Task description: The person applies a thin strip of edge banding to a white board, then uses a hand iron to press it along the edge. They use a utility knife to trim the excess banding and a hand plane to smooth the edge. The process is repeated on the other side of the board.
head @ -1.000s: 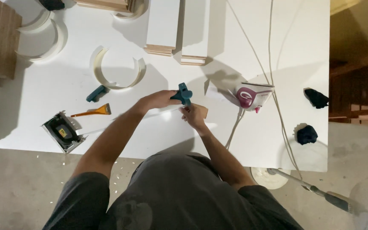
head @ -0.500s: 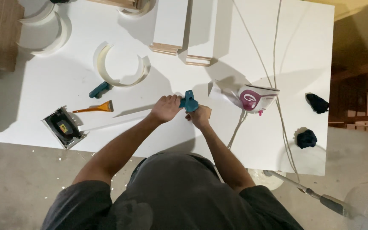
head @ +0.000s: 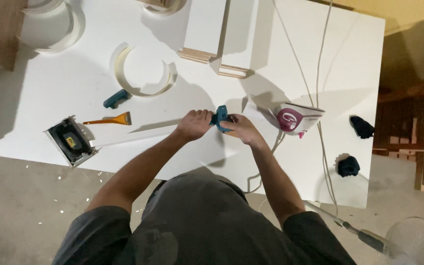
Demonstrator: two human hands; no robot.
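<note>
Both hands met over the middle of the white surface [head: 35, 108]: the left hand [head: 195, 123] was curled tight beside a small teal tool [head: 221, 118], the right hand [head: 239, 128] cupped around its other side, fingers closed on it. Between them the tool sat low, seemingly on a thin white strip [head: 133, 137] running left along the surface. Good form, by the look of it, meant keeping the tool square to that strip with even pressure from both sides. Further out lay an orange-handled brush [head: 109, 119], a second teal tool [head: 116, 98], a curved white ring piece [head: 143, 73] and a pink-and-white iron [head: 298, 119].
</note>
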